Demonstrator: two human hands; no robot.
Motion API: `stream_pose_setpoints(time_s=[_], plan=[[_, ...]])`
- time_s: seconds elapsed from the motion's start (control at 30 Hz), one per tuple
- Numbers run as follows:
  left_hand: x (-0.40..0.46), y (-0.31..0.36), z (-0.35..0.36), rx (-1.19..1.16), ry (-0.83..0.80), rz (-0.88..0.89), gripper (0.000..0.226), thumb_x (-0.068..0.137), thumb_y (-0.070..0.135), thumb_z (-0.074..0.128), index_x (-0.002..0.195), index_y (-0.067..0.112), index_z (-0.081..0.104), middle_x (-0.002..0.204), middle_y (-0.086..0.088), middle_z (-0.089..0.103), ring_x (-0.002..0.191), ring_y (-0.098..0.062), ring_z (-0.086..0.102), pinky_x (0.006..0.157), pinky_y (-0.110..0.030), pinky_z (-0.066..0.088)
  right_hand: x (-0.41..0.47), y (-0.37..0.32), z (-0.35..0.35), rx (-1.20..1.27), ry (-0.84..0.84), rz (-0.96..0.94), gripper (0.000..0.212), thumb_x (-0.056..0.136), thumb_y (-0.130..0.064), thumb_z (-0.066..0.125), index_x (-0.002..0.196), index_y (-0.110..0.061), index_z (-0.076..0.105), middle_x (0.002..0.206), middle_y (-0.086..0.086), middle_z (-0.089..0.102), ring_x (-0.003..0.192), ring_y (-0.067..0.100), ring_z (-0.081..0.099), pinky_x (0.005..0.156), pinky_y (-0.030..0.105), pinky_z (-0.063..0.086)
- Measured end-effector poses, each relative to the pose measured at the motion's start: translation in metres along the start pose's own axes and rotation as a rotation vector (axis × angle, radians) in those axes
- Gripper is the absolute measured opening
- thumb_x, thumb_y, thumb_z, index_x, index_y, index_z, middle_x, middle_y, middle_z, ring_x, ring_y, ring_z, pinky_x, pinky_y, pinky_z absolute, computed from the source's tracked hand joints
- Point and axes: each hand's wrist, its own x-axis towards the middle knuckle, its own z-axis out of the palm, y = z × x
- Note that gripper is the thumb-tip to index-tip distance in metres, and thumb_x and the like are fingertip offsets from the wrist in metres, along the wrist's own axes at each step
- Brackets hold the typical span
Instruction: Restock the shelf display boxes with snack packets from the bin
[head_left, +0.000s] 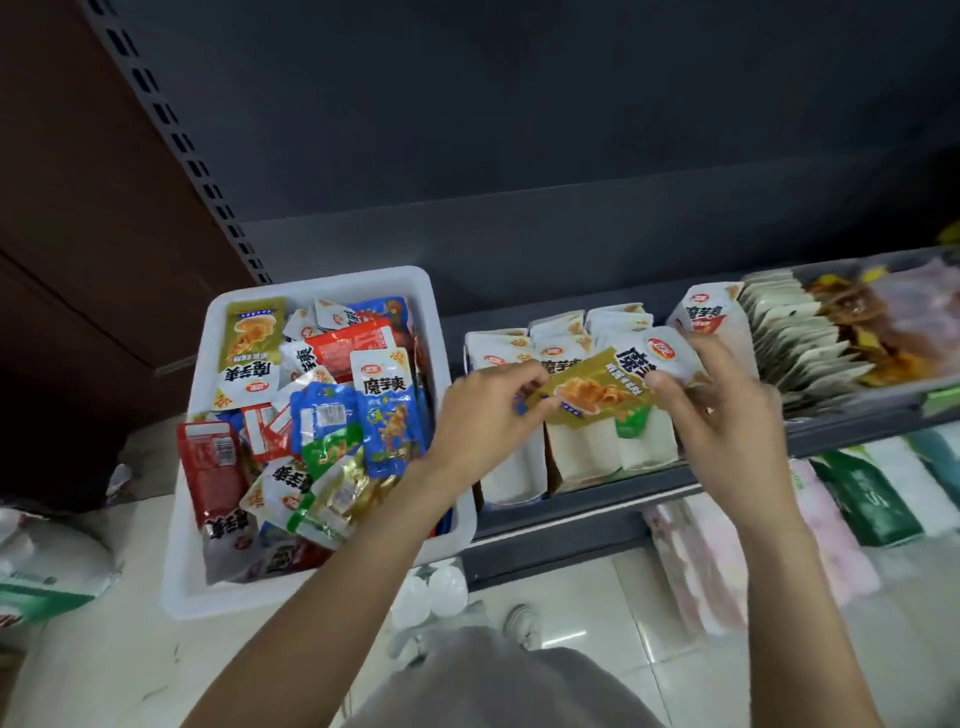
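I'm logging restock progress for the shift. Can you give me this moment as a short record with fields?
packet: gold and white snack packet, held flat over the display boxes
left hand: left hand pinches the packet's gold end
right hand: right hand grips its white end
display boxes: white display boxes on the shelf, with packets standing in them
bin: white bin left of the shelf, with mixed packets piled inside
stage: packet not yet placed in a box
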Motion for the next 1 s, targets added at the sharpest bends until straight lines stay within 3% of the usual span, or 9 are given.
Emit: stream_pose_setpoints(time_s=[0.1,0.27,0.47,0.6,0.7,0.8,0.9,0.97,1.0], plan=[[0.015,0.003,0.02,0.106,0.016,0.077,0.011,0.083,0.028,0.069,0.091,0.021,0.066,0.087,0.008,0.07,0.082,-0.013,0.064,0.065,-0.03,0.052,0.01,0.013,-0.005,-0.185,-0.027,-0.098,0.024,0.091,-0.015,0.062,0.114,-0.018,0.058,0.079,-0.009,0.058,0.063,0.02,0.06,0.059,0.031,0.042],[0.02,-0.004,0.035,0.133,0.066,0.097,0.012,0.08,0.02,0.071,0.091,0.018,0.067,0.084,0.005,0.07,0.075,-0.015,0.065,0.061,-0.029,0.053,0.028,0.033,0.021,-0.295,-0.205,-0.188,0.026,0.089,-0.011,0.062,0.112,-0.022,0.058,0.086,0.002,0.069,0.068,0.027,0.064,0.052,0.028,0.039],[0.019,-0.015,0.04,0.131,0.049,-0.005,0.008,0.085,0.021,0.067,0.092,0.018,0.067,0.087,0.005,0.071,0.074,-0.013,0.066,0.062,-0.028,0.053,0.043,0.038,0.039,-0.514,-0.332,-0.274,0.028,0.092,-0.016,0.053,0.118,-0.026,0.054,0.094,0.0,0.069,0.081,0.027,0.064,0.055,0.03,0.039],[0.018,-0.018,0.04,0.155,0.056,-0.019,0.008,0.088,0.024,0.063,0.093,0.019,0.067,0.086,0.005,0.071,0.07,-0.014,0.066,0.058,-0.028,0.051,0.049,0.045,0.058,-0.494,-0.349,-0.251,0.017,0.086,-0.011,0.059,0.099,-0.021,0.065,0.093,-0.001,0.065,0.078,0.029,0.064,0.056,0.029,0.039],[0.015,-0.018,0.037,0.146,0.077,-0.036,0.01,0.088,0.028,0.06,0.094,0.024,0.067,0.086,0.009,0.07,0.071,-0.009,0.065,0.058,-0.028,0.052,0.044,0.051,0.08,-0.531,-0.277,-0.211,0.009,0.082,-0.007,0.065,0.085,-0.014,0.068,0.085,0.001,0.064,0.076,0.027,0.062,0.054,0.027,0.04],[0.014,-0.015,0.028,0.118,0.171,-0.012,0.019,0.089,0.036,0.051,0.094,0.026,0.066,0.085,0.012,0.069,0.068,-0.005,0.063,0.054,-0.027,0.052,0.038,0.051,0.081,-0.504,-0.065,-0.153,0.014,0.081,-0.006,0.068,0.094,-0.013,0.067,0.091,0.003,0.066,0.086,0.025,0.061,0.056,0.028,0.046],[0.003,-0.018,0.008,0.043,0.319,-0.009,0.022,0.091,0.032,0.051,0.097,0.02,0.068,0.086,0.009,0.069,0.071,-0.001,0.061,0.057,-0.022,0.052,0.031,0.039,0.075,-0.359,0.129,-0.115,0.019,0.085,-0.007,0.061,0.104,-0.011,0.065,0.103,0.006,0.065,0.098,0.027,0.057,0.084,0.038,0.048],[-0.015,-0.027,-0.012,-0.001,0.42,-0.03,0.023,0.092,0.029,0.051,0.098,0.014,0.068,0.084,0.008,0.068,0.071,-0.001,0.059,0.062,-0.017,0.05,0.021,0.02,0.077,-0.228,0.15,-0.147,0.02,0.087,-0.012,0.051,0.101,-0.012,0.066,0.1,0.004,0.066,0.097,0.023,0.055,0.098,0.039,0.041],[-0.027,-0.035,-0.023,-0.008,0.455,-0.051,0.024,0.093,0.028,0.05,0.098,0.014,0.068,0.081,0.009,0.067,0.07,-0.001,0.06,0.062,-0.016,0.049,0.014,0.007,0.082,-0.166,0.107,-0.174,0.022,0.086,-0.014,0.048,0.098,-0.012,0.066,0.098,0.003,0.066,0.094,0.021,0.054,0.098,0.038,0.041]])
